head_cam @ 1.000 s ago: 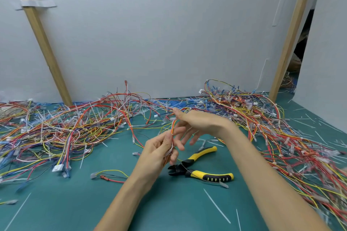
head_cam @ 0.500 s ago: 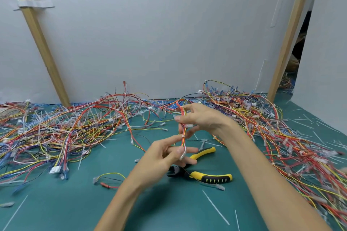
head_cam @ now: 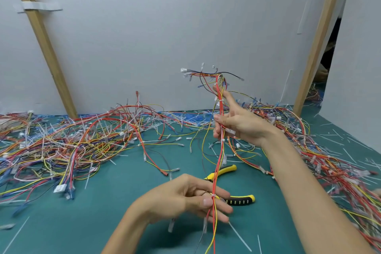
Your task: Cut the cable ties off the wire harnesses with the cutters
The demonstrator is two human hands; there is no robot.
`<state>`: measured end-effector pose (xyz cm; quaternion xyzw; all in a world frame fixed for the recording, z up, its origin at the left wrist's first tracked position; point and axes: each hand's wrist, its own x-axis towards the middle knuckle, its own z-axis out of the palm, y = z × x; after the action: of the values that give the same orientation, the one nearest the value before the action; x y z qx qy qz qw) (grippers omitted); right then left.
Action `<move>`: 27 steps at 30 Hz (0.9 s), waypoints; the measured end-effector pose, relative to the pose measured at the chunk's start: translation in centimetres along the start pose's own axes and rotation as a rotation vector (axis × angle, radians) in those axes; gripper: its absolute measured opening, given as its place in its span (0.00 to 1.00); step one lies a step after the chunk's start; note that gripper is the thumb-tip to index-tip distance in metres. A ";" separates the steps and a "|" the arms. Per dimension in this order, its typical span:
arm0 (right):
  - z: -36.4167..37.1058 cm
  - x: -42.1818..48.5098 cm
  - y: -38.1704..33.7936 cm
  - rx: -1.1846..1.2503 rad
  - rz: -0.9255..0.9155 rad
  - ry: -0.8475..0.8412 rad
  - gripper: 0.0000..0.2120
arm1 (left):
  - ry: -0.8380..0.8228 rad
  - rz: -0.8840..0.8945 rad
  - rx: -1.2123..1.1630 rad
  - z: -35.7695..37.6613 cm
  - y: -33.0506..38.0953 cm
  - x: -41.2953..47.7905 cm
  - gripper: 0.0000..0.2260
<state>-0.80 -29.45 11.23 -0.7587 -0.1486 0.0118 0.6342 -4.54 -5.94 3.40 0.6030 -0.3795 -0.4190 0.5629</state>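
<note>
One wire harness (head_cam: 219,161) stands nearly upright, connectors (head_cam: 184,70) topmost, left hand (head_cam: 185,198) pinching low, right hand (head_cam: 241,126) gripping higher.

Cutters (head_cam: 240,200) half behind left hand (head_cam: 185,198)

The left hand (head_cam: 185,198) pinches the wire harness (head_cam: 219,161) low between thumb and fingers (head_cam: 223,209), while the raised right hand (head_cam: 242,126) apparently grips it, forefinger extended.
</note>
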 end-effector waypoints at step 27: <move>-10.2 2.6 -7.1 -1.195 0.051 0.576 0.32 | -0.293 0.136 -0.435 6.0 0.1 3.3 0.30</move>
<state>2.33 -37.54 20.57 -0.9559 0.0639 -0.2611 0.1182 -8.98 -11.16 3.11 0.3740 -0.3978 -0.5345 0.6451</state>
